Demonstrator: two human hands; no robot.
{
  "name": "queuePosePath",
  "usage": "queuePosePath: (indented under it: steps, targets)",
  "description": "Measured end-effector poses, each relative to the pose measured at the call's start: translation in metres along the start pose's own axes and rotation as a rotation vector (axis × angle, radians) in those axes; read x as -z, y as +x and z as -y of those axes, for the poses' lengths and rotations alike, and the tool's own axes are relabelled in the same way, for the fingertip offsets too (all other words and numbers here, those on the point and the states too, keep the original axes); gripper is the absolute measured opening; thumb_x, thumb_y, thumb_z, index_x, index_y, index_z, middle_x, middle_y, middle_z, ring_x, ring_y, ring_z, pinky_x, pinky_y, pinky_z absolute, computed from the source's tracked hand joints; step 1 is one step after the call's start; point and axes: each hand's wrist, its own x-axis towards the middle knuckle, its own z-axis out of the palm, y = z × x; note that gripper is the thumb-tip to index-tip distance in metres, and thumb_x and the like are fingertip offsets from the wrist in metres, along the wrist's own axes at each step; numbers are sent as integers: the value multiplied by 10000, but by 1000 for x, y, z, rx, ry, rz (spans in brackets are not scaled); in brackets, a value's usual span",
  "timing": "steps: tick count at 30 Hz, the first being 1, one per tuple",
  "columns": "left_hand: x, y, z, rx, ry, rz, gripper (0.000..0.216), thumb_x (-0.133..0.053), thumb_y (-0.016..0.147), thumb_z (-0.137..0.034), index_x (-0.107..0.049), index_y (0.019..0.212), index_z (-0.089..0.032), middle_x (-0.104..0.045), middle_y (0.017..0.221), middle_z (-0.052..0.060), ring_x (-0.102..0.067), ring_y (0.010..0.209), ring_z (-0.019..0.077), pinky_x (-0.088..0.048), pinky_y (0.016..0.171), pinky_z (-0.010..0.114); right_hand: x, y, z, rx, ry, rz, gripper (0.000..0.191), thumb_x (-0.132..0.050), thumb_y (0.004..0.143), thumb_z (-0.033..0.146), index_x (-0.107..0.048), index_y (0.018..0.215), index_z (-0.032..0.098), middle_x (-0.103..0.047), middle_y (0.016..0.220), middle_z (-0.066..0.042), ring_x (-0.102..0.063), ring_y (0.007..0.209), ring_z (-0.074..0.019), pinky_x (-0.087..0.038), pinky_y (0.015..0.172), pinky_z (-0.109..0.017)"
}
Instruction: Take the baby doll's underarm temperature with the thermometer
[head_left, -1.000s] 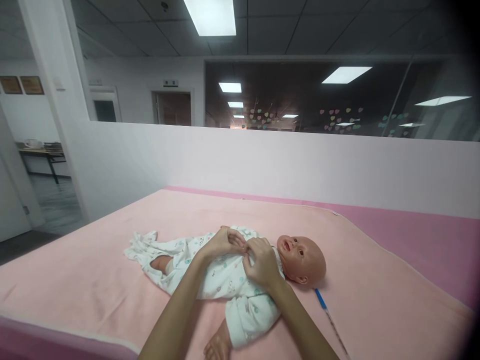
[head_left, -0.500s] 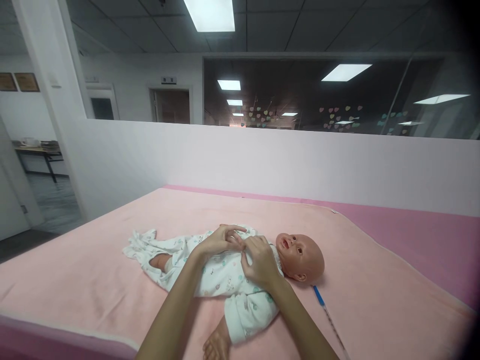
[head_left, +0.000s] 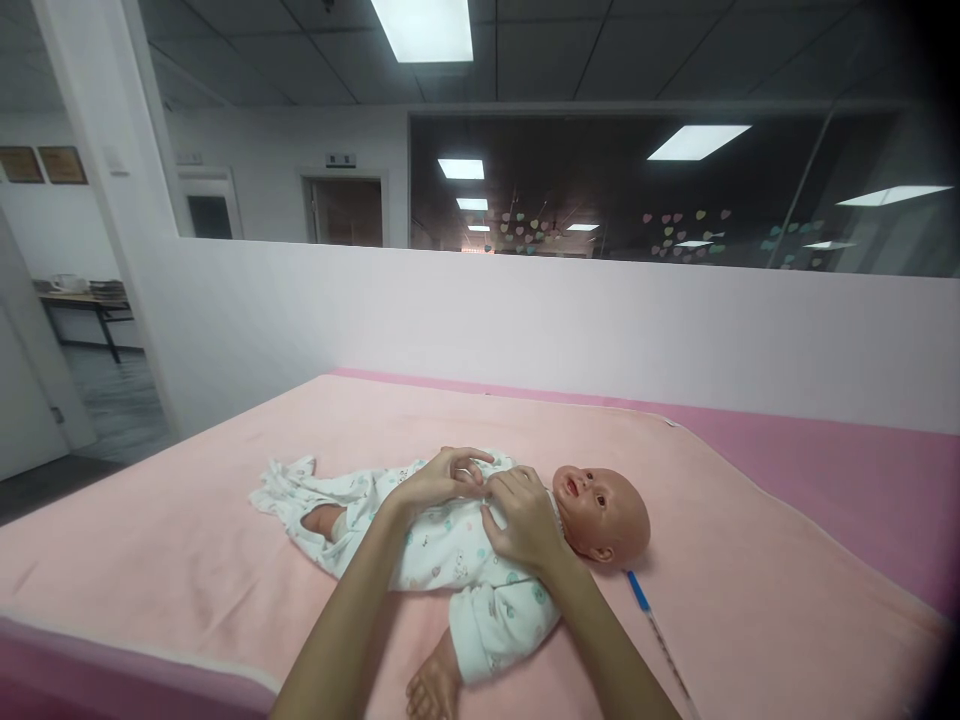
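Observation:
A baby doll (head_left: 615, 510) lies on its back, its bald head to the right. It wears a white baby romper (head_left: 442, 560) with a small green and brown print. On the doll's chest, my left hand (head_left: 442, 480) is bent with thumb and fingertips pinched together at the romper's front. Just right of it, my right hand (head_left: 521, 515) has its fingers curled down on the same cloth, close to the left fingertips. The small piece of cloth or fastening between the fingers is hidden. One doll hand (head_left: 435, 685) sticks out of the near sleeve, and a bare leg part (head_left: 322, 522) shows through the romper's opening.
A thin stick with a blue end (head_left: 638, 592) lies right of the doll's head. Beneath everything is a peach blanket (head_left: 750, 580) over a pink surface (head_left: 847, 470). A white half wall (head_left: 562, 325) stands behind, and a doorway with a table (head_left: 90, 300) is at left.
Both hands stay at the romper's chest, with only slight finger movement. The right fingers have shifted a little. The view has moved very slightly.

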Motion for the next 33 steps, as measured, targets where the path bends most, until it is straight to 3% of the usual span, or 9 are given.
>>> queuePosePath:
  steps: [10, 21, 33]
  targets:
    - [-2, 0, -1, -38, -55, 11, 461, -713, 586, -187, -573, 1024, -164, -505, 742, -15, -492, 625, 70, -368, 584, 199, -2, 0, 0, -4, 56, -60, 112, -443, 738, 106, -518, 701, 179, -554, 714, -30, -475, 708, -161, -363, 704, -313]
    - [0, -1, -2, -73, -89, 47, 447, -715, 591, -188, -583, 1017, -163, -475, 728, -19, -487, 655, 83, -389, 653, 231, -9, -4, 1, -263, 264, -124, 47, -515, 751, 191, -472, 772, 192, -555, 744, -17, -490, 735, -165, -382, 665, -283]
    - [2, -2, 0, -62, -129, 24, 463, -734, 589, -216, -585, 1025, -172, -480, 710, -21, -494, 647, 84, -387, 632, 225, -12, -6, 1, -77, 54, -189, 108, -496, 805, 200, -541, 901, 177, -590, 754, -37, -509, 715, -167, -380, 658, -292]
